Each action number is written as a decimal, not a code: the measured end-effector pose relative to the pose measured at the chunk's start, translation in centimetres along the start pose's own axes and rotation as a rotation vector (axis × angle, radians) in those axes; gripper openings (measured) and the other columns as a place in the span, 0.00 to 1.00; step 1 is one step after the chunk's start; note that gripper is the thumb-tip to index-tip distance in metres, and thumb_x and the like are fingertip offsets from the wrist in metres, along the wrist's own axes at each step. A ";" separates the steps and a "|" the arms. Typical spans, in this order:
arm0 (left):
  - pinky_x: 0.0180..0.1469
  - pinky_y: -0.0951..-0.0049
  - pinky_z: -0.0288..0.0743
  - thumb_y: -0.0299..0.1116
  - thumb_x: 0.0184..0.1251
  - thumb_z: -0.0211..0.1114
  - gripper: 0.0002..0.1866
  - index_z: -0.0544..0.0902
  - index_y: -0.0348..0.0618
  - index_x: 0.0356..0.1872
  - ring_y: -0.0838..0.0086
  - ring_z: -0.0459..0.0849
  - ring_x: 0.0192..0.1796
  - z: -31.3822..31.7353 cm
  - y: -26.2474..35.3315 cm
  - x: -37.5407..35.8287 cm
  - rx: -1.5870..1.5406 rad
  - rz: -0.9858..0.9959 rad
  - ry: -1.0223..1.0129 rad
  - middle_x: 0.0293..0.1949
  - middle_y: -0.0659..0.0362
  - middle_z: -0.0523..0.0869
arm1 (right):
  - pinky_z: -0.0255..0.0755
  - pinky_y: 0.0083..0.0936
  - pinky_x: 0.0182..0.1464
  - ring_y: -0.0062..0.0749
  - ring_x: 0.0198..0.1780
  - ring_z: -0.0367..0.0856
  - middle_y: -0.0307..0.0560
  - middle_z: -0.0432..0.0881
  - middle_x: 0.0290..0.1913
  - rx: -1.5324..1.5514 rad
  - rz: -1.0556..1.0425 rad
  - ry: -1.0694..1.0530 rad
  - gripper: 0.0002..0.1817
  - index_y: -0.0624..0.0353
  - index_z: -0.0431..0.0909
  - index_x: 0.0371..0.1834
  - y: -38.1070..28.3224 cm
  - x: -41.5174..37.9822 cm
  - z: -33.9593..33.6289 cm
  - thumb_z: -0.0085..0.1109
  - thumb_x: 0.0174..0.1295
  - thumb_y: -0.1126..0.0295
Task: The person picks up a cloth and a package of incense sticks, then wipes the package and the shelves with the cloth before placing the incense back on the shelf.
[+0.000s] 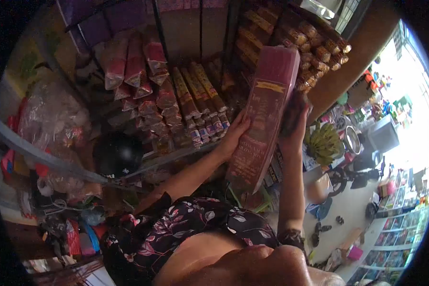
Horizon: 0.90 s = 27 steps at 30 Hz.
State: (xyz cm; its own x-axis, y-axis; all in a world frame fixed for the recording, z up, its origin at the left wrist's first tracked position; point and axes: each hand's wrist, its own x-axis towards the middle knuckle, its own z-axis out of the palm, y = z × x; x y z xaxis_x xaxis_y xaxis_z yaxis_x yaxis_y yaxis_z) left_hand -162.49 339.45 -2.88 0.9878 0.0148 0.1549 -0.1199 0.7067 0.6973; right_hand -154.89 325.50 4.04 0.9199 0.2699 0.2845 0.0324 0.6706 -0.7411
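A long incense box (262, 114), brown with a pink end and a printed tower picture, is held up at a tilt in front of me. My left hand (240, 129) grips its left edge, thumb over the printed face. On the other side, my right hand (298, 125) is closed around a dark, blurred thing (293, 110) close against the box's right side. I cannot make out what this dark thing is. Behind the box, yellow-labelled bundles of incense sticks (200, 90) and pink-ended packs (140, 71) lie stacked on the shelf.
More gold-wrapped bundles (319, 47) are piled at the upper right. A black round helmet-like object (118, 153) sits at the left beside plastic-wrapped goods (55, 121). Green bananas (323, 143), a grey bin (383, 134) and a glass display case (391, 238) stand to the right.
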 end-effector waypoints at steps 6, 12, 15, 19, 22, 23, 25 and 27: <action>0.64 0.67 0.65 0.41 0.71 0.56 0.34 0.53 0.46 0.72 0.69 0.69 0.64 0.0 0.1 -0.9 -0.007 -0.094 -0.024 0.65 0.56 0.67 | 0.65 0.37 0.63 0.38 0.59 0.72 0.46 0.72 0.61 0.010 -0.151 0.121 0.25 0.54 0.66 0.64 -2.3 7.1 0.5 0.46 0.69 0.52; 0.63 0.67 0.65 0.43 0.71 0.55 0.32 0.56 0.43 0.71 0.68 0.70 0.63 -1.9 0.8 -0.6 0.027 -0.039 0.026 0.64 0.55 0.68 | 0.68 0.34 0.58 0.36 0.59 0.72 0.45 0.74 0.57 -0.070 0.410 -0.014 0.31 0.59 0.66 0.63 3.1 -0.9 -2.2 0.59 0.61 0.52; 0.61 0.68 0.66 0.46 0.71 0.53 0.31 0.59 0.42 0.69 0.68 0.71 0.62 -5.1 -1.2 0.4 0.122 0.010 0.132 0.63 0.55 0.69 | 0.63 0.31 0.61 0.34 0.57 0.72 0.45 0.75 0.53 -0.094 0.459 0.079 0.28 0.60 0.66 0.60 7.9 -7.0 -6.9 0.60 0.59 0.60; 0.55 0.67 0.73 0.50 0.71 0.51 0.27 0.68 0.42 0.63 0.70 0.78 0.54 -2.6 -1.4 -0.3 0.122 -0.101 0.265 0.56 0.56 0.76 | 0.64 0.30 0.58 0.30 0.53 0.73 0.42 0.76 0.51 -0.299 0.639 0.195 0.25 0.61 0.69 0.57 6.2 -9.9 -6.9 0.61 0.59 0.60; 0.54 0.70 0.73 0.47 0.70 0.55 0.26 0.67 0.41 0.62 0.70 0.78 0.53 -2.2 -2.5 -0.5 0.007 -0.157 0.281 0.53 0.56 0.77 | 0.64 0.29 0.56 0.28 0.51 0.73 0.41 0.76 0.50 -0.250 0.620 0.215 0.25 0.61 0.69 0.56 4.5 -9.6 -5.6 0.61 0.60 0.60; 0.54 0.70 0.73 0.47 0.70 0.55 0.26 0.67 0.41 0.62 0.70 0.78 0.53 -2.0 -2.3 -0.3 0.009 -0.169 0.271 0.53 0.56 0.77 | 0.65 0.28 0.56 0.28 0.51 0.73 0.41 0.77 0.50 -0.324 0.633 0.218 0.24 0.60 0.69 0.57 4.2 -9.5 -6.0 0.60 0.61 0.59; 0.51 0.71 0.75 0.45 0.70 0.57 0.25 0.68 0.40 0.60 0.71 0.79 0.50 -1.6 -1.7 -0.2 0.053 -0.109 0.206 0.51 0.56 0.78 | 0.67 0.28 0.53 0.29 0.49 0.75 0.42 0.77 0.49 -0.365 0.633 0.218 0.25 0.59 0.69 0.58 4.1 -9.9 -6.6 0.59 0.62 0.58; 0.50 0.71 0.75 0.44 0.69 0.57 0.25 0.68 0.39 0.59 0.72 0.79 0.49 -0.1 -0.8 -0.2 0.039 -0.089 0.188 0.50 0.56 0.78 | 0.68 0.29 0.54 0.31 0.50 0.76 0.44 0.77 0.51 -0.225 0.686 0.198 0.27 0.60 0.68 0.59 4.7 -11.4 -8.7 0.60 0.61 0.56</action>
State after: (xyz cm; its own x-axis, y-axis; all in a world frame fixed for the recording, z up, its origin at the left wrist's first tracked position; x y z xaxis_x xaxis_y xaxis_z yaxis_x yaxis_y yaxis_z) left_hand -162.54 338.95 -3.52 0.9953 0.0882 -0.0391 -0.0319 0.6830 0.7297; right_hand -161.86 319.59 -7.99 0.8150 0.4329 -0.3853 -0.5141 0.2332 -0.8254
